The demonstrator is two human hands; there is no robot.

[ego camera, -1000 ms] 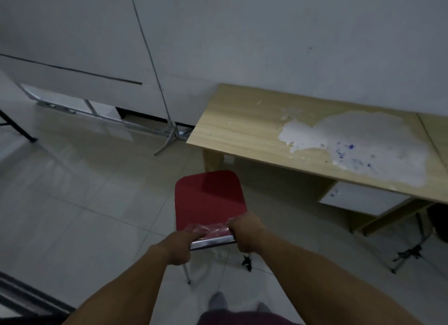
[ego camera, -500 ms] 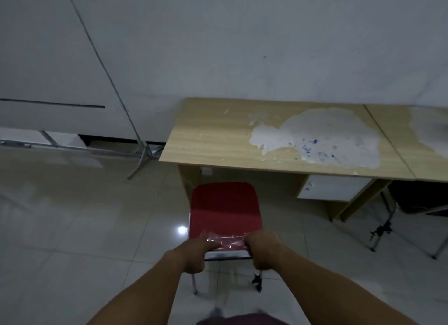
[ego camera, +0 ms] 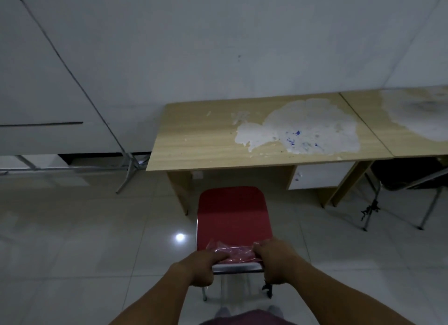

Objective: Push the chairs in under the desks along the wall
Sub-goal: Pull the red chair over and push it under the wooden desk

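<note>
- The floor (ego camera: 72, 252) is pale glossy tile with thin grout lines; one bright spot of light reflects on it just left of the red chair (ego camera: 232, 218).
- A plain grey-white wall (ego camera: 218, 46) runs across the back, with a thin dark line slanting down its left part.
- A light wooden desk (ego camera: 198, 140) stands with its far edge against the wall. A large white patch (ego camera: 303, 128) with small blue specks covers the right half of its top.
- A second desk (ego camera: 368, 121) abuts the first one's right edge and carries a similar pale patch.
- A white drawer unit (ego camera: 317, 176) hangs under the first desk's right side.
- A dark folding chair (ego camera: 407, 176) on metal legs sits partly under the second desk.
- The red chair stands on the floor in front of the first desk's opening, its front edge near the desk's front edge, not yet under it.
- The left hand (ego camera: 201, 266) and the right hand (ego camera: 276, 261) each curl round the chair's back rail, which is wrapped in crinkled clear plastic.
</note>
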